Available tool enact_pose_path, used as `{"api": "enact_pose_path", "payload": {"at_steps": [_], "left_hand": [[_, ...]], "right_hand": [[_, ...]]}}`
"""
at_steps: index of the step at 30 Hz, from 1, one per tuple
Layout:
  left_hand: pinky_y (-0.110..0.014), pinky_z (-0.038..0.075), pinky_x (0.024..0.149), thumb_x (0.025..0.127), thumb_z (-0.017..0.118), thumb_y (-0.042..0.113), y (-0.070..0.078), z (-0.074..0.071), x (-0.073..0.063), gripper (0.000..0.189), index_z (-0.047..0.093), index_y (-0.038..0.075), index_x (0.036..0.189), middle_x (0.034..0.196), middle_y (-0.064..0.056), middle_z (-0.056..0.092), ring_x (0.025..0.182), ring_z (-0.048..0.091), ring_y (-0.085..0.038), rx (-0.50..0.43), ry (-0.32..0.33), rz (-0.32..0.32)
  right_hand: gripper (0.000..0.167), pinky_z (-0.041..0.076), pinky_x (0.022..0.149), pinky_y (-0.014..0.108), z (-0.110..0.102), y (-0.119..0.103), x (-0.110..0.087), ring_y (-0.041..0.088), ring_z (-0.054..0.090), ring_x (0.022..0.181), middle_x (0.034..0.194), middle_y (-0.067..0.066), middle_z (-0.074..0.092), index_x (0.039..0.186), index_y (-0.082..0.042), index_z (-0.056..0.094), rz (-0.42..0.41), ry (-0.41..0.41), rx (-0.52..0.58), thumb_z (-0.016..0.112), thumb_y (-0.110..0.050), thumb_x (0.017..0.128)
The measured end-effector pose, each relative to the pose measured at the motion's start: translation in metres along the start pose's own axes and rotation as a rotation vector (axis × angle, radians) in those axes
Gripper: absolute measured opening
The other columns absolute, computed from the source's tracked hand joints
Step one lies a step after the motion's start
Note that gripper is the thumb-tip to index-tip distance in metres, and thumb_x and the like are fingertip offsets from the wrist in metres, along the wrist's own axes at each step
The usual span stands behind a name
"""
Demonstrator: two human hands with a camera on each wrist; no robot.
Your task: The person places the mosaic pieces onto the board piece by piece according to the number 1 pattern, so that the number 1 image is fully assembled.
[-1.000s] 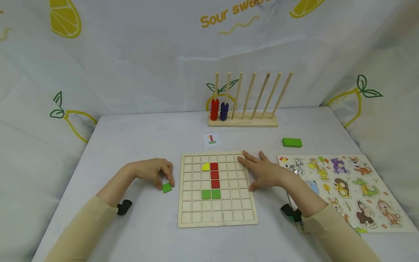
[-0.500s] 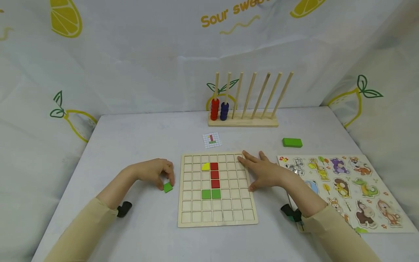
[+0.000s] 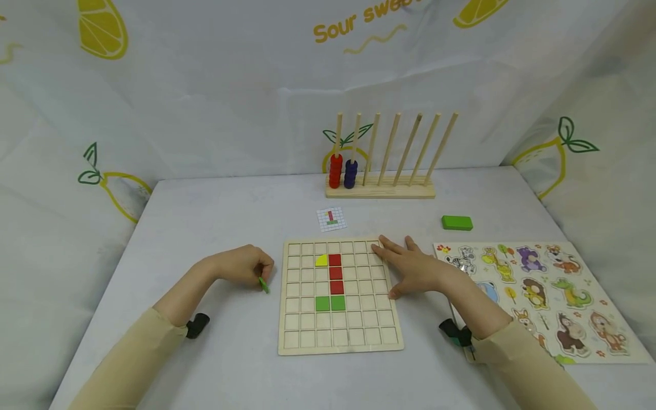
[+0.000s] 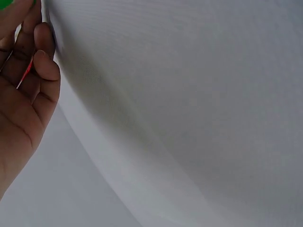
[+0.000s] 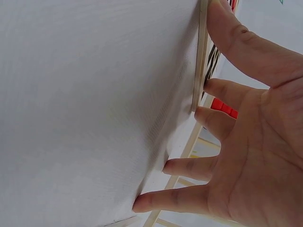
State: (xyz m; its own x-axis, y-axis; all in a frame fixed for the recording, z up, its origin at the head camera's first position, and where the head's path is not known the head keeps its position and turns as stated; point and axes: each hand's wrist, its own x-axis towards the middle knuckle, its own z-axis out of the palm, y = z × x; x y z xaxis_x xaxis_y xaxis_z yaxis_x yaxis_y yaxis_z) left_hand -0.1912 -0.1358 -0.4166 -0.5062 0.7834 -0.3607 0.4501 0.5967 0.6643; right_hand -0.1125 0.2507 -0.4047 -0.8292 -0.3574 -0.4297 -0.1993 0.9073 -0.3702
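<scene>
Just left of the grid board, my left hand [image 3: 243, 266] pinches a small green square tile [image 3: 263, 285], which stands tilted nearly on edge. Only a bit of green [image 4: 4, 4] shows at the corner of the left wrist view, beside the curled fingers. My right hand [image 3: 416, 271] lies with fingers spread along the right edge of the wooden grid board [image 3: 366, 322], thumb and fingertips at its rim. In the board's cells lie a yellow quarter-round tile [image 3: 321, 261], a column of red tiles [image 3: 335, 274] and two green tiles [image 3: 330, 303].
A small printed pattern card [image 3: 332, 219] lies behind the board. Farther back stands a peg abacus [image 3: 381, 192] with red and dark blue beads. A green block [image 3: 457, 222] and an animal puzzle board [image 3: 553, 336] are on the right, the puzzle partly under the right forearm.
The green tile, earlier nearly flat by the fingertips, is now tipped up in my left hand, whose fingers have drawn closer together. My right hand and the board have stayed put.
</scene>
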Motion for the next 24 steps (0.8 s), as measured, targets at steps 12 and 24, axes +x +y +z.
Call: {"api": "enact_pose_path", "payload": {"at_steps": [12, 24], "left_hand": [[-0.021, 0.038, 0.062, 0.085, 0.073, 0.014, 0.02, -0.004, 0.016, 0.012, 0.063, 0.013, 0.079, 0.071, 0.006, 0.056, 0.066, 0.047, -0.008, -0.124, 0.068, 0.027], [-0.018, 0.044, 0.066, 0.088, 0.072, 0.014, 0.061, 0.016, 0.049, 0.007, 0.07, 0.012, 0.095, 0.075, 0.005, 0.062, 0.07, 0.053, -0.005, -0.119, 0.065, 0.133]], "right_hand": [[0.103, 0.024, 0.1, 0.082, 0.0, 0.001, 0.001, 0.066, 0.001, 0.143, 0.168, 0.01, 0.007, 0.158, -0.02, 0.021, 0.001, 0.001, -0.008, 0.083, -0.033, 0.077], [0.103, 0.023, 0.101, 0.083, 0.0, 0.0, 0.0, 0.065, 0.0, 0.144, 0.168, 0.01, 0.007, 0.158, -0.019, 0.022, 0.003, 0.002, 0.008, 0.083, -0.032, 0.076]]}}
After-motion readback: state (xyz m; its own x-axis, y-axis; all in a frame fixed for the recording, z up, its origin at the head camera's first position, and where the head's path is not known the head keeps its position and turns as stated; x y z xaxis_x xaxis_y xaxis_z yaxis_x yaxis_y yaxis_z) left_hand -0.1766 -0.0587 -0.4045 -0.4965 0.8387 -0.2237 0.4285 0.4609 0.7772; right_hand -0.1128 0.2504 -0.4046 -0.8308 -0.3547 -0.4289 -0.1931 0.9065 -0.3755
